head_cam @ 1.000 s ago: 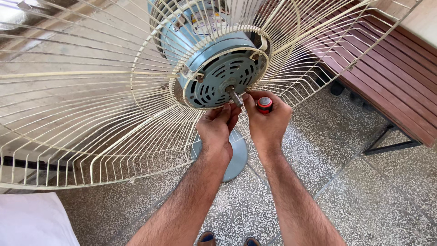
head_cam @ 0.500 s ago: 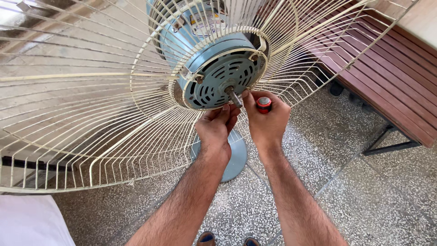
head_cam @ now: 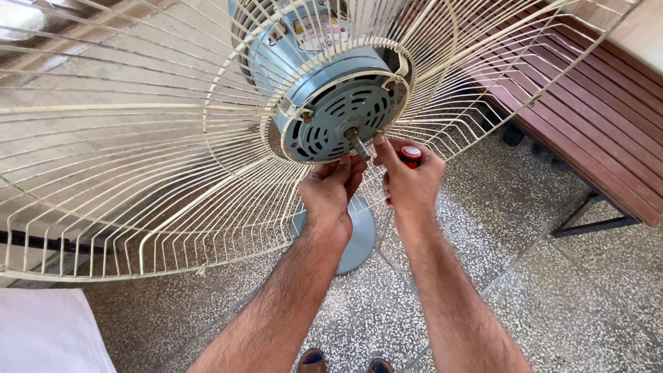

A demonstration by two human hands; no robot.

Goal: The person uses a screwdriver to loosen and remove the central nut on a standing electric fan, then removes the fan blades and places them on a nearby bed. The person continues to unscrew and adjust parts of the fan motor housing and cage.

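Observation:
A pedestal fan stands before me with its blades off. Its blue-grey motor housing [head_cam: 330, 114] shows vent slots and a bare metal shaft [head_cam: 358, 144] pointing at me. The cream wire rear guard [head_cam: 138, 173] spreads around the motor. My left hand [head_cam: 330, 188] is closed just below the motor, fingertips against the guard's inner ring; what it pinches is hidden. My right hand [head_cam: 409, 181] grips a screwdriver with a red and black handle [head_cam: 410, 156], its tip aimed at the lower right of the motor face.
The fan's round grey base [head_cam: 356, 238] rests on a speckled terrazzo floor [head_cam: 552, 311]. A dark red slatted bench [head_cam: 594, 131] on black metal legs stands at the right. A white cloth [head_cam: 48, 331] fills the lower left corner. My sandalled toes [head_cam: 338, 360] show at the bottom.
Both hands stay at the lower edge of the motor with only slight shifts. The fan has not moved.

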